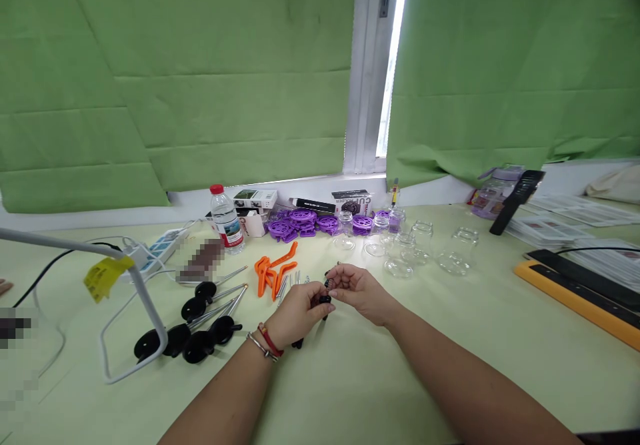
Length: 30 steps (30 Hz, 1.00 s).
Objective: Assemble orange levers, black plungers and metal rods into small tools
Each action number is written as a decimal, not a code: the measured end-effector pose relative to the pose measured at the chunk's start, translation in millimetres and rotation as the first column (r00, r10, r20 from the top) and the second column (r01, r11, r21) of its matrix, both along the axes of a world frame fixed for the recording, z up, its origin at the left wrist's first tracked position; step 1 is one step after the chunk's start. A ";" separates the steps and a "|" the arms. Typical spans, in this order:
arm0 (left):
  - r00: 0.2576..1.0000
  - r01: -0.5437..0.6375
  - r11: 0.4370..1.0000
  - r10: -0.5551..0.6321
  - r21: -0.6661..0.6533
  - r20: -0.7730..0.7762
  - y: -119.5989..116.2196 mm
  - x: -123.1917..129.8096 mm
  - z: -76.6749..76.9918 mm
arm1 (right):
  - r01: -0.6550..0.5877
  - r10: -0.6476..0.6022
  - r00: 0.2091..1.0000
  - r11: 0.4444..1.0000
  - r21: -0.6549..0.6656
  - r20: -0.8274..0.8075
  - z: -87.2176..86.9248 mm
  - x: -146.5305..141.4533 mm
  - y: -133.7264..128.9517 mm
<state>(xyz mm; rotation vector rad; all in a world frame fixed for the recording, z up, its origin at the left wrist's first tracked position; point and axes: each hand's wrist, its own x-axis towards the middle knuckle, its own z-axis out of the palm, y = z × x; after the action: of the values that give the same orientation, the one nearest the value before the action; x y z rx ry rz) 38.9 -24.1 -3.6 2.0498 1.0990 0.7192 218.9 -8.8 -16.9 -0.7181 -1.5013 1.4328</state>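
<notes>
My left hand (303,310), with a red cord and a metal bangle at its wrist, is closed on a small black part (325,299). Fingertips of my right hand (357,291) are pinched together right beside it, on something too small to make out. Another black piece (298,343) lies partly hidden under my left hand. Just beyond that hand are thin metal rods (283,290) and orange angled plastic parts (274,273). Black rounded parts (200,346) with metal shafts lie to the left.
Purple plastic parts (303,219) are heaped by the wall, near a red-capped water bottle (227,221). Clear glass vessels (400,258) stand right of them. A white metal frame (145,298) rises at left. An orange-and-black paper trimmer (580,295) and printed sheets (547,231) lie at right.
</notes>
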 end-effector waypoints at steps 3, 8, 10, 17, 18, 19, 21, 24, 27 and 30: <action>1.000 -0.002 1.000 0.002 0.005 -0.004 0.8 -0.7 -0.6 | 0.062 -0.081 0.990 0.986 0.155 0.117 1.0 -0.5 -1.1; 0.999 0.033 0.999 -0.033 0.013 0.007 0.7 -0.5 -0.7 | -0.004 -0.165 0.916 0.908 0.420 0.365 5.9 2.9 -4.3; 0.998 0.057 0.998 -0.057 0.008 0.013 0.3 -0.1 -0.9 | -0.023 -0.177 0.911 0.879 0.476 0.371 5.6 4.8 -3.7; 1.000 0.010 0.995 -0.008 -0.097 0.026 0.7 0.5 -1.4 | -0.090 -0.177 0.894 0.828 0.553 0.411 1.3 8.1 0.2; 0.999 0.011 0.994 -0.007 -0.109 0.037 0.8 0.6 -1.1 | -0.103 -0.171 0.891 0.826 0.554 0.421 1.7 7.9 -0.1; 0.999 0.009 0.993 -0.004 -0.115 0.043 0.8 0.6 -0.7 | -0.114 -0.165 0.889 0.825 0.554 0.428 2.4 7.7 -0.6; 0.999 0.011 0.994 -0.007 -0.109 0.039 0.7 0.7 -0.3 | -0.132 -0.147 0.887 0.828 0.545 0.438 4.0 7.5 -1.5; 1.000 0.008 0.998 -0.007 -0.067 0.014 0.5 0.6 -0.8 | -0.128 -0.126 0.890 0.854 0.505 0.438 4.8 8.3 -0.7; 1.000 -0.028 0.999 0.028 -0.031 0.006 1.0 -0.3 -1.9 | 0.019 -0.204 0.888 0.911 0.412 0.412 0.7 12.6 7.0; 0.997 -0.046 0.998 0.048 0.030 -0.063 2.3 -2.6 -2.2 | 0.311 -0.411 0.827 0.903 0.296 0.384 -8.1 22.5 21.7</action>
<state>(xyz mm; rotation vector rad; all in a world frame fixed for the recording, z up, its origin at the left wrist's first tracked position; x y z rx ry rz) 36.3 -21.8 -5.8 2.0896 1.1830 0.7011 241.4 12.9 -25.0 -1.1737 -1.7128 0.8247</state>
